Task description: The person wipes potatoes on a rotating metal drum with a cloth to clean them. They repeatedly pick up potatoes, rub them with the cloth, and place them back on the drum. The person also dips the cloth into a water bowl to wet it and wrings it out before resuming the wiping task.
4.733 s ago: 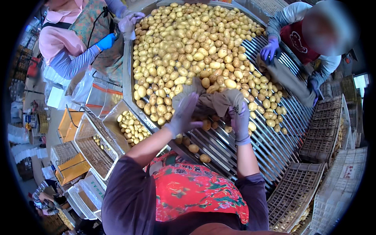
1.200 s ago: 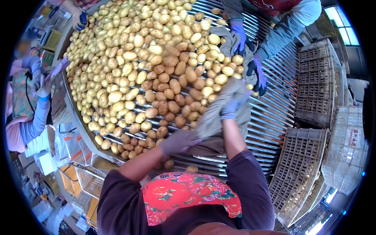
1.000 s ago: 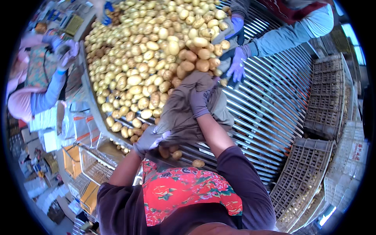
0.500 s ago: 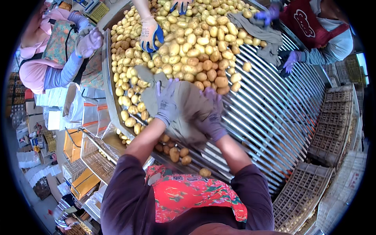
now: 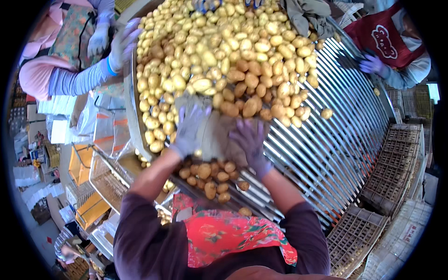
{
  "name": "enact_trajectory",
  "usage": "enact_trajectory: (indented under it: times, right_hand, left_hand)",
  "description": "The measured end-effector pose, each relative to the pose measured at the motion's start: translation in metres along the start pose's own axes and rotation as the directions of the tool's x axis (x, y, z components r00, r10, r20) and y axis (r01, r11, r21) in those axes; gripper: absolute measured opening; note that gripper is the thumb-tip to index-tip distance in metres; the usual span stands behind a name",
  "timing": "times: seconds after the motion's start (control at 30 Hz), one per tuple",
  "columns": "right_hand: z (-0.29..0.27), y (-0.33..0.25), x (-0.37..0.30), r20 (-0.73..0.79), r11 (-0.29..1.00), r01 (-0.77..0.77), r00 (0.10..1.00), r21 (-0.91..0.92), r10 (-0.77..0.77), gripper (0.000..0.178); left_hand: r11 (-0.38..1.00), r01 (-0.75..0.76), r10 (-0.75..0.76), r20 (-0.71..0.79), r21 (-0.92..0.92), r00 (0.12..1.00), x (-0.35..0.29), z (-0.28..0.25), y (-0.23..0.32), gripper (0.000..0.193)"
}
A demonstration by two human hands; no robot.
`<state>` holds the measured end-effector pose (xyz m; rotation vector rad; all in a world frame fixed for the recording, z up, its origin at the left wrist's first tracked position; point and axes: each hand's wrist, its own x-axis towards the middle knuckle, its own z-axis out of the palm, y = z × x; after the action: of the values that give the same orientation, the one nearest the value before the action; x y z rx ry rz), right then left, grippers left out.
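Around half past two, close to the rim, a narrow pale window (image 5: 434,92), quite bright. Below it, from three to four o'clock, brown lattice crates (image 5: 391,163), tilted, one after the other, with white crates (image 5: 399,238) just outside of them. Toward eight o'clock, grey floor (image 5: 41,231), in part covered with goods too small to tell. In the same direction, but nearer to the middle, two orange boxes (image 5: 93,211) and, just beside, a pale mesh basket (image 5: 109,175). At nine o'clock, a white box (image 5: 59,132), strongly lit.
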<state>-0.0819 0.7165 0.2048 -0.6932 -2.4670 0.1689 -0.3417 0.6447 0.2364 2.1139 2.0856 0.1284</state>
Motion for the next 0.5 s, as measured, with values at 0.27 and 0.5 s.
enact_trajectory:
  times: [0.27, 0.5]
  right_hand:
    - [-0.045, -0.006, 0.068, 0.342, 0.336, -0.636, 0.703, 0.695, 0.624, 0.026]
    - [-0.156, -0.118, -0.115, 0.453, 0.909, -0.345, 0.866, 0.234, 0.213, 0.057]
  left_hand:
    - [0.900, 0.096, -0.246, -0.313, -0.425, 0.917, 0.044, -0.044, 0.013, 0.026]
    - [0.875, -0.426, 0.431, -0.031, -0.229, 0.902, -0.192, -0.062, 0.074, 0.047]
